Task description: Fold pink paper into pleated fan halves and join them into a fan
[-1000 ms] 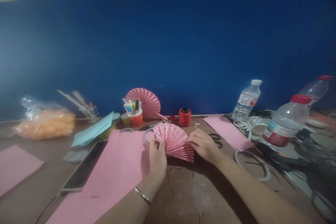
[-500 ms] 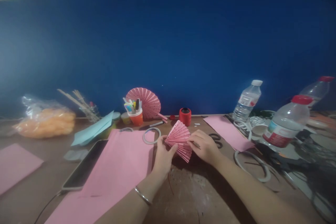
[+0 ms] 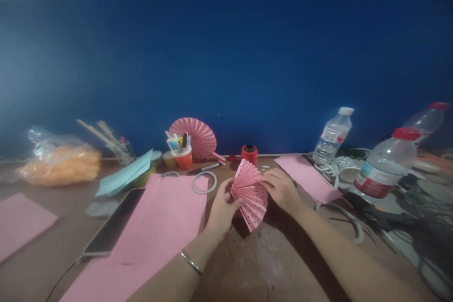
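A pleated pink paper fan [image 3: 250,192] with dark dots stands fanned out above the brown table between my two hands. My left hand [image 3: 222,208] pinches its left lower edge, fingers closed on the folds. My right hand [image 3: 281,188] grips its right side near the top. A large pink paper sheet [image 3: 166,217] lies just left of my left hand, and a white ring [image 3: 204,182] rests beyond it. A finished pink fan [image 3: 195,138] leans against the blue wall at the back.
A phone [image 3: 113,227], light blue paper [image 3: 123,177], an orange cup of pens [image 3: 183,153] and a bag of orange stuff [image 3: 60,163] sit left. A red spool [image 3: 249,153], scissors, pink sheet [image 3: 307,177], white rings and water bottles [image 3: 332,134] [image 3: 387,163] crowd the right.
The fan has been turned from lying spread toward the left to standing more upright and opening toward the right. Both hands shifted with it, the left moving right and the right rising.
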A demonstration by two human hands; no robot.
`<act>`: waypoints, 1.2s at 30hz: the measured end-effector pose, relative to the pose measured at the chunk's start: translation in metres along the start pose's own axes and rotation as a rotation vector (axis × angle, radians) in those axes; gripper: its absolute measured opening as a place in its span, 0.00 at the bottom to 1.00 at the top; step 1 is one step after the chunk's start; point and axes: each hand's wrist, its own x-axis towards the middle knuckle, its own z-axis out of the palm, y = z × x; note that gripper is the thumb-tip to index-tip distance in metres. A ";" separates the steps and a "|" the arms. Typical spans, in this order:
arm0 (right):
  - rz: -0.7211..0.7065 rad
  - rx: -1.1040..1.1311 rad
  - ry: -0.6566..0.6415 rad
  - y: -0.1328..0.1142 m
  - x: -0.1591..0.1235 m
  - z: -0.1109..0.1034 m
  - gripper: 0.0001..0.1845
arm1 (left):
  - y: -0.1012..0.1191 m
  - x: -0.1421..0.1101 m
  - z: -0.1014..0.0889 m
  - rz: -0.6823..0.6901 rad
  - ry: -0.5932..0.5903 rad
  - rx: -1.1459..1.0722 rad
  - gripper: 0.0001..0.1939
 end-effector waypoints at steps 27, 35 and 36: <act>-0.020 -0.003 -0.047 0.011 -0.001 -0.004 0.07 | 0.002 -0.001 -0.003 0.080 -0.026 0.153 0.28; -0.008 0.010 -0.068 0.009 0.000 -0.005 0.07 | 0.004 -0.002 -0.002 0.091 -0.032 0.168 0.29; -0.010 0.012 -0.072 0.009 -0.001 -0.005 0.06 | 0.004 -0.002 -0.002 0.092 -0.034 0.165 0.29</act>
